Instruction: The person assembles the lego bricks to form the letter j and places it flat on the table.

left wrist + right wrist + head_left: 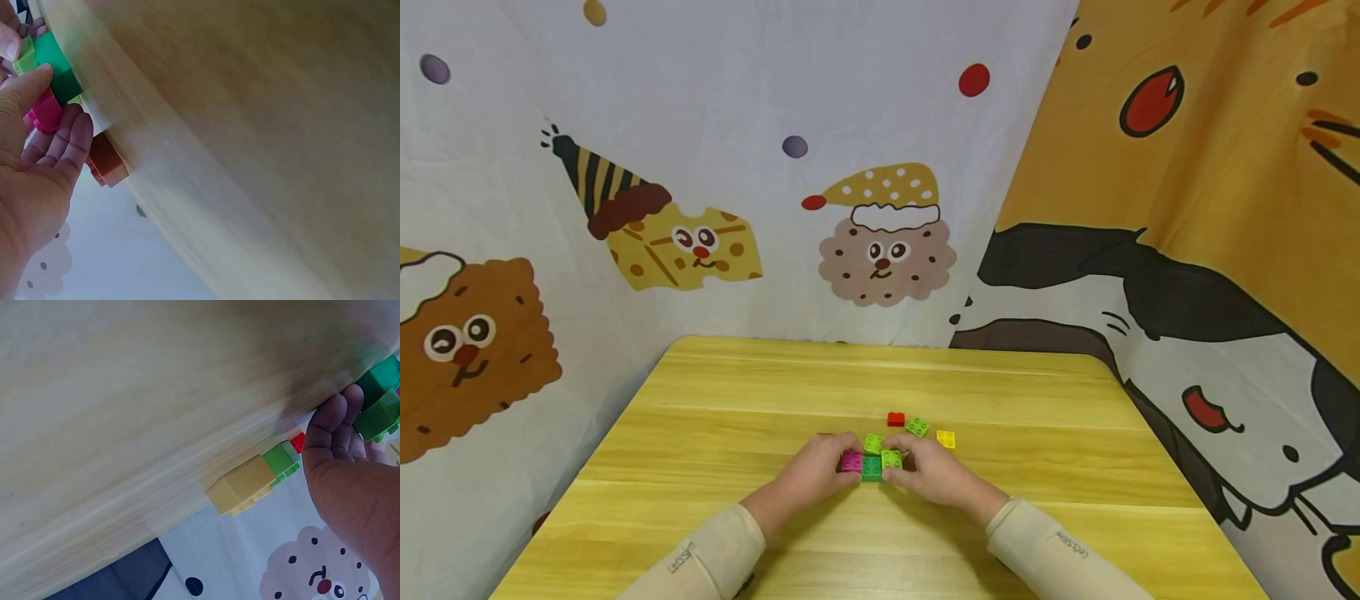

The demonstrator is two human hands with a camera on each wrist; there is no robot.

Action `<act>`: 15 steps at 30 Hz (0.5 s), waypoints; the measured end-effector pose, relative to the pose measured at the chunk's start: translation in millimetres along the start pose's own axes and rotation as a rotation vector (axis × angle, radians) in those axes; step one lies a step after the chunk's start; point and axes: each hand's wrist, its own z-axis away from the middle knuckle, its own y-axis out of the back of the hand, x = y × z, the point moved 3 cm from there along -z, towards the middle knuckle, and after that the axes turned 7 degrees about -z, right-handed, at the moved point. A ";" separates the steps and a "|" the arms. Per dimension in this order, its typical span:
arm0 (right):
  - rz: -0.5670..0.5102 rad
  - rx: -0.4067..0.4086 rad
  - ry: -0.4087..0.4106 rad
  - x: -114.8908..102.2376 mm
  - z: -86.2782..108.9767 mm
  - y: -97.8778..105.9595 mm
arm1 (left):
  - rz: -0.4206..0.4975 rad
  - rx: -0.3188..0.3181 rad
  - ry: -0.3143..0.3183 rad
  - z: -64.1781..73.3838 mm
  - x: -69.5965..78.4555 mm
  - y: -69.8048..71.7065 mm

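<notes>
My left hand (817, 473) grips a pink brick (852, 461) from the left, its thumb also against the dark green brick (57, 65) in the left wrist view. The pink brick sits at the left end of the dark green brick. At the other end, my right hand (936, 472) pinches a lime green brick (891, 459) between thumb and fingers. Studs of the dark green brick show between these two. Just behind it lies another lime green brick (873, 443). An orange-brown brick (107, 161) stands by my left fingers, mostly hidden in the head view.
Beyond the hands on the wooden table (737, 392) lie a red brick (896, 419), a loose lime green brick (917, 427) and a yellow brick (946, 438). A cartoon-printed cloth (730, 108) hangs behind the table's far edge.
</notes>
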 end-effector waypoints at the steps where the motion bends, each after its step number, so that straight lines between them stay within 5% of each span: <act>1: -0.003 -0.001 0.000 0.1 0.1 -0.1 | 0.001 0.000 0.000 0.0 -0.1 0.0; 15: -0.032 -0.013 -0.012 -1.2 0.9 0.3 | 0.006 -0.001 -0.003 0.8 1.2 1.2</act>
